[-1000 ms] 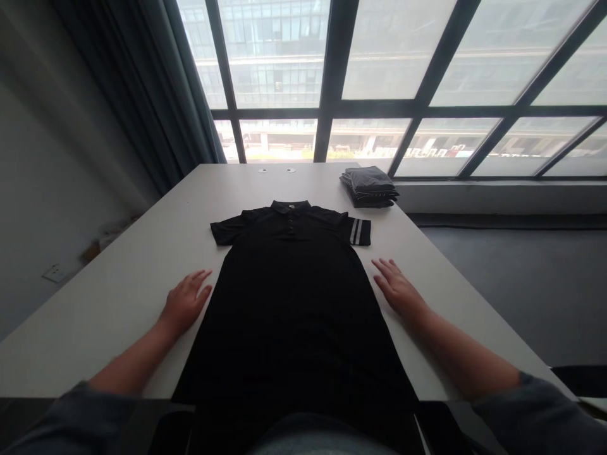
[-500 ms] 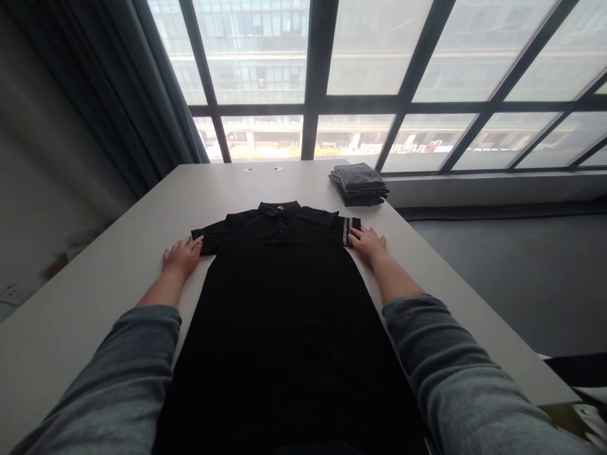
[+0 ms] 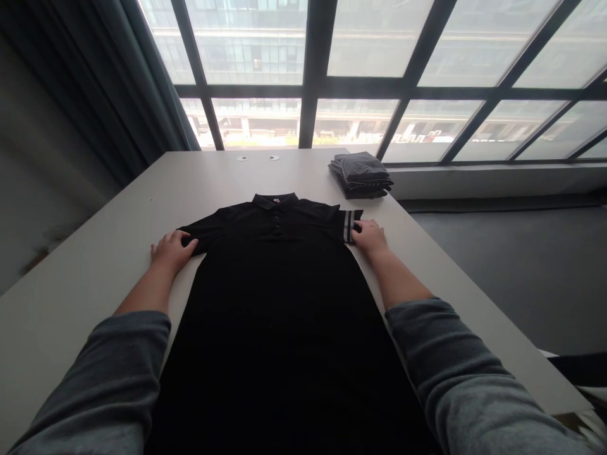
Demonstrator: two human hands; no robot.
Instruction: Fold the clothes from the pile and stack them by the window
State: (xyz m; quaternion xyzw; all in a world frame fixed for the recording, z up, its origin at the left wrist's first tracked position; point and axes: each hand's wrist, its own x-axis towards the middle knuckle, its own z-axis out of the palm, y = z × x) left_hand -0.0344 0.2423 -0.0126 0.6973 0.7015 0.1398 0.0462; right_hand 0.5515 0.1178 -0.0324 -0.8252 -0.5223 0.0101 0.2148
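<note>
A black short-sleeved polo shirt (image 3: 289, 316) lies spread face up, its collar toward the window and its lower end running out of view below me. At the left sleeve end, my left hand (image 3: 171, 251) has thumb and fingers closed on the hem. My right hand (image 3: 371, 238) pinches the cuff of the other sleeve, which carries grey stripes (image 3: 348, 226). Both sleeves extend outward, and a few buttons show below the collar.
The white table (image 3: 203, 180) carries a stack of folded dark garments (image 3: 361, 175) at its far right corner. Two round white fittings (image 3: 274, 158) sit near the far edge. Beyond are large windows (image 3: 360, 120), with a dark curtain (image 3: 142, 101) on the left.
My left hand has moved outward to the left, and the sleeve there reaches further out. The right fingers have curled in at the striped cuff. My view has shifted slightly.
</note>
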